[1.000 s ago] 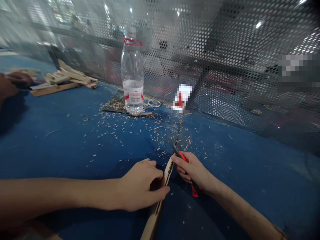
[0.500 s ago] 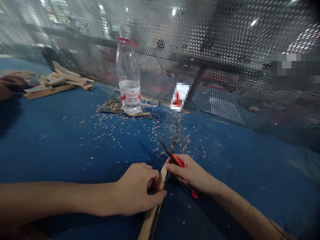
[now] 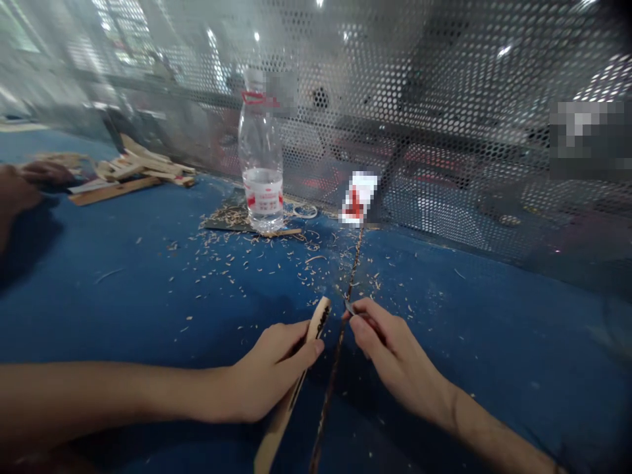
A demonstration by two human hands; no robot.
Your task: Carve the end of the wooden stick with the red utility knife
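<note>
My left hand (image 3: 269, 372) grips a pale wooden strip (image 3: 270, 440) between thumb and fingers. The strip slants up and away from me, with dark markings along its right edge near the rounded far end. Just right of that end, my right hand (image 3: 397, 345) is closed around a utility knife (image 3: 350, 308). Only a short bit of the blade shows; the fingers cover the handle. Blade and strip are apart.
Thin wood shavings (image 3: 230, 260) litter the blue tabletop (image 3: 148, 316). A part-filled water bottle (image 3: 264, 194) stands near the perforated metal screen (image 3: 444, 145), left of a pixelated phone-like screen (image 3: 359, 199). Wooden pieces (image 3: 143, 168) lie at far left beside another person's hand (image 3: 47, 174).
The strip has been turned and raised off the table seam, showing its dark-marked edge. My right hand has turned the knife, so its red-and-black handle no longer shows, and parted from the strip.
</note>
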